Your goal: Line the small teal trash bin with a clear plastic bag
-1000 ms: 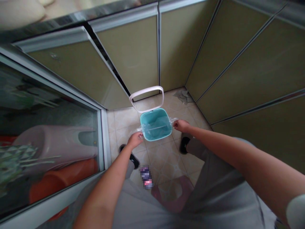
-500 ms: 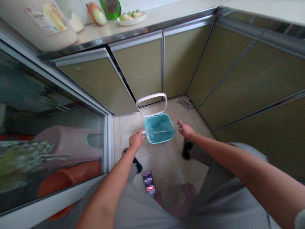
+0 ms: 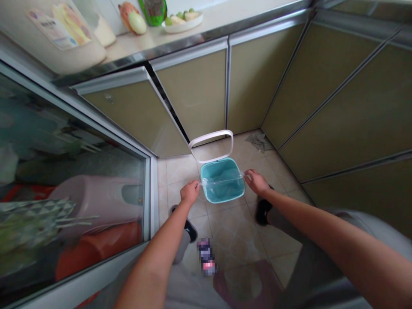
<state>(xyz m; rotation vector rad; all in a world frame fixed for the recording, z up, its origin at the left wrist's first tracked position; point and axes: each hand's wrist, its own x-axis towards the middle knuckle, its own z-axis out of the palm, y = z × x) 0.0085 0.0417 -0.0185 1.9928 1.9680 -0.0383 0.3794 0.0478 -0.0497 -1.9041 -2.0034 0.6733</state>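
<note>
A clear plastic bag (image 3: 222, 182) is stretched across the mouth of a teal bin (image 3: 225, 201) on the tiled floor. My left hand (image 3: 190, 192) is closed on one end of the bag, just left of the rim. On the other side my right hand (image 3: 256, 182) pinches the opposite end close to the rim. Behind the bin a white rim frame (image 3: 232, 146) stands tilted up on its back edge. Inside the bin, the bag's lower part is hard to make out.
Cabinet doors (image 3: 189, 94) rise behind and to the right; one at left hangs slightly ajar. A glass door (image 3: 148, 193) borders the left side. A grey cloth (image 3: 259, 142) lies in the corner. A plate of fruit (image 3: 183, 23) sits on the counter. My shoe (image 3: 263, 212) is right of the bin.
My right hand has come in closer to the bin's rim, and the bag now looks drawn taut between both hands. The whole view has shifted slightly.
</note>
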